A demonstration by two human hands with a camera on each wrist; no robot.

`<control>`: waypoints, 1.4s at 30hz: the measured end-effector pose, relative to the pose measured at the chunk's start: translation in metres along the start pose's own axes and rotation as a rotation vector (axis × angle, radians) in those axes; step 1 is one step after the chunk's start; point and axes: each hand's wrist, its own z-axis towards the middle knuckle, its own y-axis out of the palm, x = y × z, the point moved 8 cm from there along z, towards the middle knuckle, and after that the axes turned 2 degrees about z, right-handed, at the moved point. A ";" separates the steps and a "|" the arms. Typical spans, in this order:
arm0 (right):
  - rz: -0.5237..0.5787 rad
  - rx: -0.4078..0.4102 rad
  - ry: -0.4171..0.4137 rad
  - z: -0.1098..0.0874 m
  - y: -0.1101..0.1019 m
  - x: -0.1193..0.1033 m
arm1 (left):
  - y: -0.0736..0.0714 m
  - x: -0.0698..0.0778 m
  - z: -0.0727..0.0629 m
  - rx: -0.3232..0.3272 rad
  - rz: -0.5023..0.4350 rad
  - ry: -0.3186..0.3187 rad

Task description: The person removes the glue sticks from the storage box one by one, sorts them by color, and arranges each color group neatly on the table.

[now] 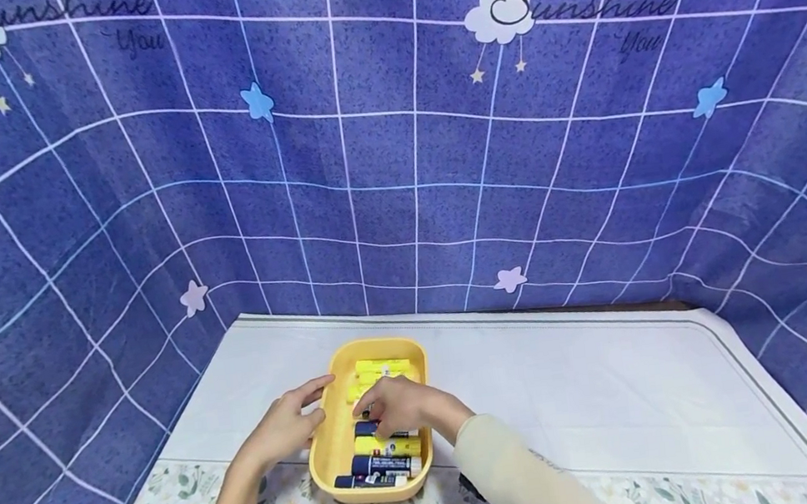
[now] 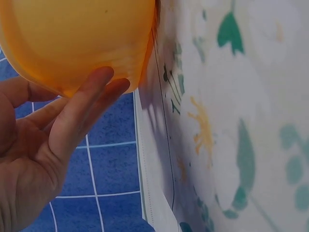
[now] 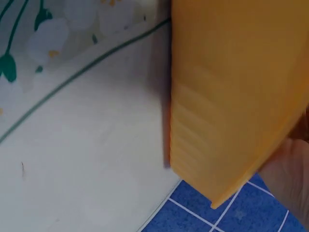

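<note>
"Touching the yellow tray [image 1: 336,441] on its left side, the left hand [image 1: 284,425] shows me fairly straight fingers. What's your reading?"

"Same: relaxed and uncurled. In the left wrist view I have two fingertips [image 2: 103,79] against the outer wall, with another finger up by the rim."

"And the right hand [image 1: 402,408]?"

"It crosses the right rim and dips among the tubes. I can't tell from here whether it pinches one; the knuckles block my line of sight."

"How do the tubes lie around it?"

"Yellow tubes [image 1: 383,366] just beyond it. On its near side I see a navy tube, a yellow tube [image 1: 391,445], then two more navy tubes [image 1: 384,464] close to the near rim."

"Where's my room?"

"Inside, a strip of tray floor between tubes and left hand. Outside, a wide white stretch of counter [image 1: 578,382] right of the right hand. Beyond both hands, the counter's far edge runs along a blue curtain [image 1: 383,212]."
</note>
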 end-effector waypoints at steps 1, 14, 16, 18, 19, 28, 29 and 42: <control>-0.007 0.003 0.002 0.000 0.001 -0.001 | 0.000 0.000 0.000 -0.002 -0.001 0.001; -0.022 0.070 -0.040 0.007 0.003 0.003 | 0.005 0.004 0.000 -0.006 -0.023 -0.001; 0.042 0.076 -0.051 0.006 0.003 0.004 | 0.005 0.004 0.000 -0.006 -0.024 0.003; 0.107 0.084 -0.078 0.005 0.001 0.004 | 0.005 0.004 0.000 -0.006 -0.023 0.007; 0.143 0.089 -0.092 0.005 0.000 0.004 | 0.005 0.004 0.000 -0.007 -0.018 0.008; 0.461 0.183 -0.175 -0.001 -0.028 -0.001 | 0.001 0.004 -0.001 -0.006 -0.008 0.007; 0.500 0.202 -0.172 -0.003 -0.033 -0.001 | 0.001 0.004 -0.001 -0.006 -0.011 0.005; 0.933 0.550 -0.141 -0.030 -0.119 0.054 | 0.002 0.003 0.000 -0.001 -0.020 -0.002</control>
